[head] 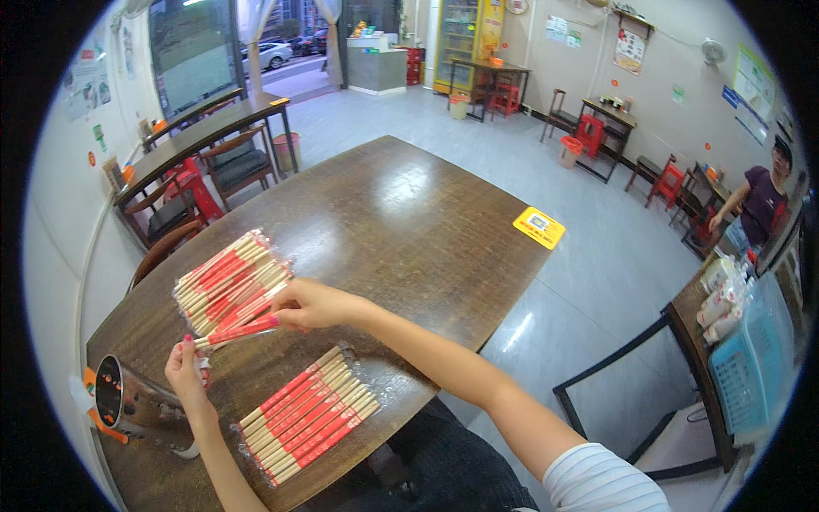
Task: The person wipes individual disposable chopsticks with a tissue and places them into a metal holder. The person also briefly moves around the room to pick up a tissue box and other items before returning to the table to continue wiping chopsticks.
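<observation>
Between my two hands is a wrapped pair of chopsticks [240,331] in a red-banded sleeve. My left hand [185,374] pinches its near-left end, with a bit of white and red material also showing at the palm. At the other end, the fingers of my right hand [313,306] close around the pack. Just beyond lies a heap of similar chopstick packs [224,281], partly behind my right hand. Nearer me, a neat row of packs [307,416] rests side by side with clear plastic at both ends. A metal cylindrical container [137,400] stands left of my left wrist.
The brown table [409,243] carries a yellow card [539,227] with a printed code at its far-right corner. At right, a side table holds a blue plastic basket [748,365] and bagged items [723,294]. A person [758,205] is at the far right. Chairs [237,160] line the left.
</observation>
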### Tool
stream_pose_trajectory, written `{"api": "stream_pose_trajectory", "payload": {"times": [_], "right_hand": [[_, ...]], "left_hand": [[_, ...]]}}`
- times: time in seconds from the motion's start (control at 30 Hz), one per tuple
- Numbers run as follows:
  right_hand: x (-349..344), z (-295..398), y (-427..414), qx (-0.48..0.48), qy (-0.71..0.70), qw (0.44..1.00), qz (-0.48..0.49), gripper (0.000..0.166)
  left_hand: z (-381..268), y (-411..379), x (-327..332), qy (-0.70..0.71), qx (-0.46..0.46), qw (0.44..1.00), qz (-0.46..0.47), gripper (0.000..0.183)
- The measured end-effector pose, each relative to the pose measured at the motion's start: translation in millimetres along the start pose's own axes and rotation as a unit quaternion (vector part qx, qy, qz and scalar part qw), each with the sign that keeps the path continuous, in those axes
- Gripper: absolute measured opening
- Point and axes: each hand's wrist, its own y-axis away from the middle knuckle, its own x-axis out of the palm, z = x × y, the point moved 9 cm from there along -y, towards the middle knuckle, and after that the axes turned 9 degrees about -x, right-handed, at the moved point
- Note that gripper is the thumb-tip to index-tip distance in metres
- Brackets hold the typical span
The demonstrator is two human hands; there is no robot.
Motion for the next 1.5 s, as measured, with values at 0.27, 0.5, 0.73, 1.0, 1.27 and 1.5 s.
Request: {"api": "stream_pose_trajectory", "payload": {"times": [0.27,0.5,0.73,1.0,1.27,1.5], "right_hand": [[-6,-12,7,0.046,-0.001,0.999,0.014,0.018],[-2,-21,3,0.057,-0.016,0.998,0.037,0.016],[-2,-6,6,0.021,0.147,0.985,0.093,0.014],[20,-13,10,0.073,0.138,0.975,0.16,0.013],[40,-23,15,0.069,0.12,0.972,0.188,0.012],[48,-18,10,0.074,0.142,0.967,0.2,0.014]], "left_hand": [[5,2,15,-0.072,-0.006,0.996,0.055,0.024],[-6,8,16,-0.134,0.046,0.985,0.095,0.022],[-31,20,17,-0.323,0.166,0.931,0.044,0.02],[-46,31,8,-0.459,0.185,0.868,-0.045,0.023],[-63,40,0,-0.45,0.242,0.845,-0.159,0.018],[-43,30,2,-0.485,0.191,0.843,-0.136,0.02]]}}
